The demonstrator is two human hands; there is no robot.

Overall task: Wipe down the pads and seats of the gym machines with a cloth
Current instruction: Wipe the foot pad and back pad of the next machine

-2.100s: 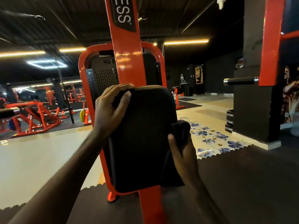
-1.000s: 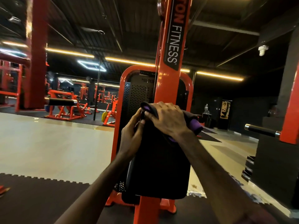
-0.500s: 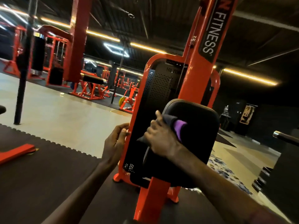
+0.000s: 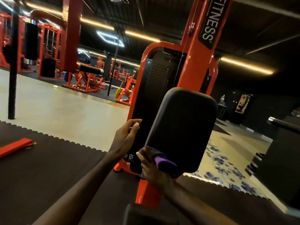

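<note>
**Head view: cloth at the pad's bottom corner, seat not yet reached**

Head view, down and forward at an orange machine. Black back pad (image 4: 181, 129) upright on the orange post (image 4: 197, 65), tilted a little in the frame. Right hand (image 4: 151, 169) low at the pad's near-left bottom corner, fingers curled round a dark cloth (image 4: 162, 161) with a purple edge, cloth pressed against the pad's lower rim. Left hand (image 4: 125, 137) just left of the pad, beside the perforated black shroud (image 4: 154, 82); holding nothing, fingers loosely bent with thumb and forefinger close together; touching the shroud or not, cannot tell.

Progress, as a judgement: cloth at the very bottom of the pad, so probably late in a downward pass over this one surface. No wet streak or sheen visible in the dim light, so no telling how much of the face is covered. Right half of the pad far from the cloth.

Left to do: a dark rounded shape (image 4: 146, 215) at the near bottom edge, likely the seat, not under the cloth. Further orange machines (image 4: 86, 82) far left across the pale floor (image 4: 56, 114), with pads of their own. Most of the task likely ahead.
</note>
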